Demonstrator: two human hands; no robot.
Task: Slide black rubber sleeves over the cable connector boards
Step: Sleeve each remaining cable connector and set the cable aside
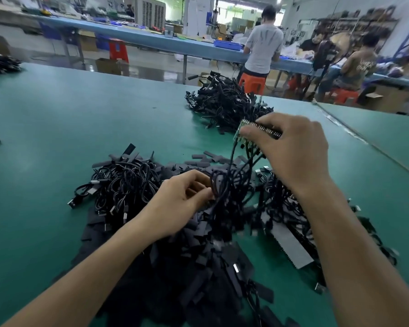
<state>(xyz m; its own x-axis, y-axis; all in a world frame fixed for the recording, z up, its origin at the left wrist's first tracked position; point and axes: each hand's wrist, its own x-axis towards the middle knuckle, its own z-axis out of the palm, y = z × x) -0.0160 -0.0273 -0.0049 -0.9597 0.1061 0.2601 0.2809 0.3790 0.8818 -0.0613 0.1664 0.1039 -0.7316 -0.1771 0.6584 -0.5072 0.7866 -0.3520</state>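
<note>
Boards [244, 125] in hand, not yet sleeved
Right hand [291, 147] grasps bare boards, left hand [182, 197] pinches their cables [232, 161] below; sleeves [203, 256] lie underneath, pile [222, 102] beyond seems finished.

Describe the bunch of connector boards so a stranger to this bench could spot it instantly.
Start at the green table, then find the right hand raised above the near heap of black cables. It pinches a row of connector boards, their leads dangling beneath. Only they show green board edges among the black piles.
</note>
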